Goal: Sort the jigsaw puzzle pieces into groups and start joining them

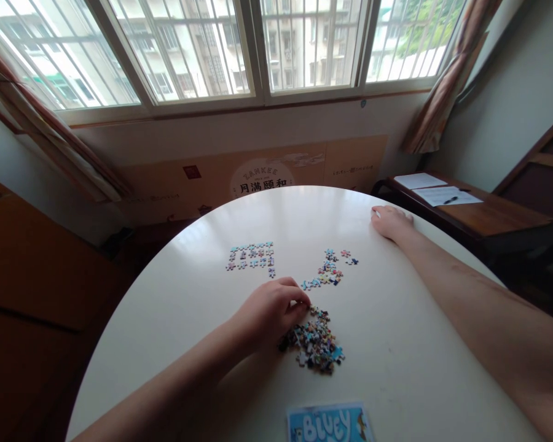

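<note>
My left hand [276, 307] reaches over the table with thumb and fingertips pinched at the upper left edge of a heap of jigsaw puzzle pieces [316, 344]. The piece at the fingertips is mostly hidden. Beyond this hand, small puzzle pieces stand in spaced rows [252, 253]. A looser cluster of pieces [330, 270] lies to their right, with a few apart from it. My right hand [391, 222] rests on the table near its far right edge, fingers loosely bent, with no object visible in it.
The round white table [175, 319] has a blue "Bluey" box or card [329, 423] at its near side. A wooden side table [502, 212] on the right bears papers [445, 195] and a pen. Behind are a printed cardboard panel [304, 166] and barred windows.
</note>
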The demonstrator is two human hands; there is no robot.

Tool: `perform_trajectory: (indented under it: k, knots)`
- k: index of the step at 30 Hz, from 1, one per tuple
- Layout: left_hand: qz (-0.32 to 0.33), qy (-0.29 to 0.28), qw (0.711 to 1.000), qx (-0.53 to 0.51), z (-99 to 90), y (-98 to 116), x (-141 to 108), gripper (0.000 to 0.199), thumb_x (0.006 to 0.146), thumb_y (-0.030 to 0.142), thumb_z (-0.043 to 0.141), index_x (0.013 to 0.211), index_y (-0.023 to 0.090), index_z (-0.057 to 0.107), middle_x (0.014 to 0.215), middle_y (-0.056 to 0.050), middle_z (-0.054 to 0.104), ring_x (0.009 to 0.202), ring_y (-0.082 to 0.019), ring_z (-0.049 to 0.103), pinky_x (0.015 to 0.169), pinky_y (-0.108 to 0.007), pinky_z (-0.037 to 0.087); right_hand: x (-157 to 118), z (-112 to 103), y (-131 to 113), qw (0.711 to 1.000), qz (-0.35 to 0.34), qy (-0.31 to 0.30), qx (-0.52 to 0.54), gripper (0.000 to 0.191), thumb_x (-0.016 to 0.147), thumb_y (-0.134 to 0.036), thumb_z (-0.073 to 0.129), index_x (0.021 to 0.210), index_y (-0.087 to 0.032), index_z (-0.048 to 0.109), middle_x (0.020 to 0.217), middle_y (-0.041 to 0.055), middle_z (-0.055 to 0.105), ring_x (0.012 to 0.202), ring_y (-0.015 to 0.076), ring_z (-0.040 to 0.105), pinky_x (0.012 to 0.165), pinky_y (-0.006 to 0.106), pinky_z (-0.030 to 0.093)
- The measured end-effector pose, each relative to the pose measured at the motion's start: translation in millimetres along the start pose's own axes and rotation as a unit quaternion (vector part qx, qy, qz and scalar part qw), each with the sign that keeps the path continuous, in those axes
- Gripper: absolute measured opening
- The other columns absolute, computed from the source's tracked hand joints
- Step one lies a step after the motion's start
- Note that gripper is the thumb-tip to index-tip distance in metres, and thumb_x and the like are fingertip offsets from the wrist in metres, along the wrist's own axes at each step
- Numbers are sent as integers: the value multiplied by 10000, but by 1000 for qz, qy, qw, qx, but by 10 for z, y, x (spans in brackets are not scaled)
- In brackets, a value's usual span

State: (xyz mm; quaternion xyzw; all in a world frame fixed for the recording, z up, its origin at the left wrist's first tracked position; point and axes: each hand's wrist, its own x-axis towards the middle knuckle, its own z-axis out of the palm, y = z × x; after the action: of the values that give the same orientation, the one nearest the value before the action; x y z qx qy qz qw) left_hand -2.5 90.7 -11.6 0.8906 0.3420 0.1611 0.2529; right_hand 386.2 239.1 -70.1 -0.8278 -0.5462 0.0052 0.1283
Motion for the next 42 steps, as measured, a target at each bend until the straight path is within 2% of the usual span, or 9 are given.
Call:
perform_trajectory:
  k: [4,7,17,20,26,29,32,37,42]
  knots:
    - [15,8,999,35,18,-46,-10,186,878,185,648,997,255,774,1014,-37,714,776,-138,663,717,-259,525,-8,-7,-4,1000,0,1,-3,465,994,-393,316,1349,-321,607,1413,123,575,1292,353,498,1064,631,357]
    - [27,7,997,73,22,-60,-17,172,894,219,646,977,276,785,1001,-25,716,743,-128,661,701,-257,517,-10,-11,-6,1000,2,-1,-6,479,996,-387,298,1361,-310,598,1428,125,564,1300,351,496,1062,637,361]
    - [-1,98,985,142,77,-123,48,135,882,173,608,854,217,732,923,-27,716,788,-163,667,705,-278,521,-18,-1,-2,1000,-2,2,-7,489,1000,-408,297,1377,-302,589,1444,123,556,1300,342,499,1077,618,350]
    - [-5,110,981,160,91,-116,55,125,898,202,609,849,208,723,924,-35,704,797,-171,664,706,-282,524,-20,-5,-5,1000,-2,2,-6,487,997,-413,302,1374,-303,590,1437,121,562,1294,343,502,1074,614,353]
    - [15,82,984,156,99,-123,44,224,955,243,559,1008,255,776,965,-46,708,801,-175,668,701,-295,529,-19,-10,-8,1000,-1,1,-5,486,997,-404,301,1370,-298,593,1444,121,558,1304,347,497,1077,620,351]
    - [37,46,984,167,99,-112,49,286,993,284,510,1150,276,749,980,-63,694,779,-177,660,687,-305,532,-19,-10,-6,1000,-1,0,-4,487,998,-404,301,1376,-296,589,1447,121,557,1305,348,496,1081,625,347]
    - [42,25,986,160,75,-91,43,353,968,223,513,1272,260,689,1034,-82,690,777,-178,657,702,-322,542,-20,-9,-4,1000,-2,1,-3,483,998,-403,304,1372,-307,593,1442,120,559,1301,346,497,1085,621,344]
    - [88,-25,992,92,-3,-36,2,437,886,54,491,1153,286,748,1031,-48,686,844,-158,666,764,-300,531,-18,-8,-6,1000,0,1,-4,478,997,-396,309,1365,-313,602,1439,121,558,1302,347,495,1084,618,347]
    - [91,-43,989,108,-18,0,-8,465,871,42,518,1106,352,773,986,-26,673,784,-138,624,711,-277,496,-20,-8,-12,1000,3,1,-5,482,1001,-398,302,1372,-308,596,1447,120,553,1307,346,492,1078,619,353]
